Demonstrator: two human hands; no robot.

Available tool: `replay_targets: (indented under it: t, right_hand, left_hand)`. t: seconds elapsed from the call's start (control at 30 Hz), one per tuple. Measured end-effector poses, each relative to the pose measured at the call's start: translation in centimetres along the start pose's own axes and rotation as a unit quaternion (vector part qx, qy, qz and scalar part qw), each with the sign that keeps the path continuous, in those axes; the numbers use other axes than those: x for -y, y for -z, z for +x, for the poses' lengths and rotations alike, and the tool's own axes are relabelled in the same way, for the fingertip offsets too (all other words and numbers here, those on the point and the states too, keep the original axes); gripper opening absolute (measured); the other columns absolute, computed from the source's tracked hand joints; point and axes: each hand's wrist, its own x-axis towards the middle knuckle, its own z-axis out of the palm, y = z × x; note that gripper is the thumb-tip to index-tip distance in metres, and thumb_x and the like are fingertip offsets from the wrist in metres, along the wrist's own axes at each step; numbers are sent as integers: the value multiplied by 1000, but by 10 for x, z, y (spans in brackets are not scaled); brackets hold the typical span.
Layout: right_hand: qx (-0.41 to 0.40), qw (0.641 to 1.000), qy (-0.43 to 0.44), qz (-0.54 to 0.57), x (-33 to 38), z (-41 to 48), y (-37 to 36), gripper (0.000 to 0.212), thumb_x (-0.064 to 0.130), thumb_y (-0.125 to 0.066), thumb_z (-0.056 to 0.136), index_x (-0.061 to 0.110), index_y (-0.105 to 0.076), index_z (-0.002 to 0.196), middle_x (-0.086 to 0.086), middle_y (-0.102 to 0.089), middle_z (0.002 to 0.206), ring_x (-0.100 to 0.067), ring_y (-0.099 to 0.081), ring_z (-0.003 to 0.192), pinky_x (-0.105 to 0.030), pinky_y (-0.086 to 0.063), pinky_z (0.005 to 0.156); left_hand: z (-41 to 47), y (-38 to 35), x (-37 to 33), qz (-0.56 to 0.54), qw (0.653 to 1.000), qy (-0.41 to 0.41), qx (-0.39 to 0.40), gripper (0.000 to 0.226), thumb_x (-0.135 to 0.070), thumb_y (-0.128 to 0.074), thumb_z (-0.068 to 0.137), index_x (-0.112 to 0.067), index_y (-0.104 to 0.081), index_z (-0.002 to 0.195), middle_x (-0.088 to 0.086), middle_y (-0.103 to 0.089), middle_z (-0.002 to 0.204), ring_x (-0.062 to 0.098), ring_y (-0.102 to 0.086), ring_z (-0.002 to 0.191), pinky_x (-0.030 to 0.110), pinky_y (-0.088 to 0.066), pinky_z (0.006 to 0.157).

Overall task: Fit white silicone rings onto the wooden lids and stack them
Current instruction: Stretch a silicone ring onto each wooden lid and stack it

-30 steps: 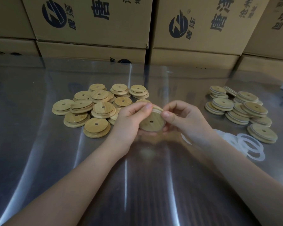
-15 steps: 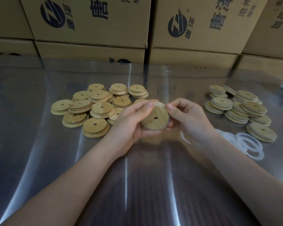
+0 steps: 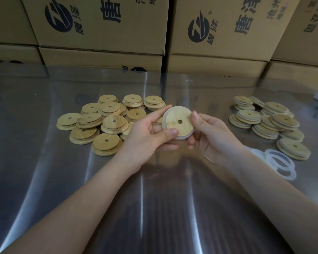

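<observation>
Both hands hold one round wooden lid with a small centre hole (image 3: 178, 121) above the shiny metal tabletop (image 3: 44, 180), lid tilted, its stepped face toward the camera. A white silicone ring (image 3: 182, 138) shows around the lid's rim, along the lower and left edge. Left hand (image 3: 147, 136) grips the lid: thumb on the lower face, index finger along the upper left edge, other fingers curled behind. Right hand (image 3: 207, 132) pinches the right edge, thumb tip on the face side, fingers curled under. Left of the hands, a loose pile of bare wooden lids (image 3: 106, 123) lies on the tabletop, some overlapping. To the right, well apart, a group of wooden lids with white rings fitted (image 3: 270, 121), in low stacks. Near the right forearm, a few loose white silicone rings (image 3: 279, 162) lie flat, overlapping. Brown cardboard boxes with dark printed logos (image 3: 99, 24) are stacked behind the tabletop.
</observation>
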Motion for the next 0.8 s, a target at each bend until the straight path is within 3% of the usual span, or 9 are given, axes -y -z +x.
replay_targets:
  t: [0.27,0.4,0.63,0.8]
  right_hand:
    - [19,999,-5,41,5,-1,-1,53,45,-72,66,0,-62,92,-1,-58,59,-6,-52,45,-19,-45,41]
    - [16,998,-12,53,2,0,-1,42,42,-68,75,3,-71,91,-1,-61,62,-5,-53,45,-18,-46,42]
    - [32,995,-50,76,0,-1,-6,39,47,-60,82,14,-79,88,-1,-67,66,-5,-57,48,-18,-51,45]
    - [28,994,-52,88,-4,-1,-8,35,42,-57,83,14,-79,84,-3,-67,64,-6,-59,46,-17,-51,44]
  left_hand:
    - [-2,-4,-7,17,999,-32,4,74,-17,-68,75,-18,-42,145,15,-76,95,28,-74,87,26,-60,65]
    - [-5,-6,-7,20,999,-46,-1,67,-18,-68,76,-28,-45,138,11,-76,96,26,-74,86,28,-61,67]
    - [-6,-9,-5,49,998,-41,-18,83,-16,-77,68,-16,-42,144,6,-75,102,22,-74,85,26,-59,66]
    - [-3,-7,-4,46,998,-35,-31,73,1,-76,74,-19,-48,138,11,-75,94,28,-74,78,28,-59,64]
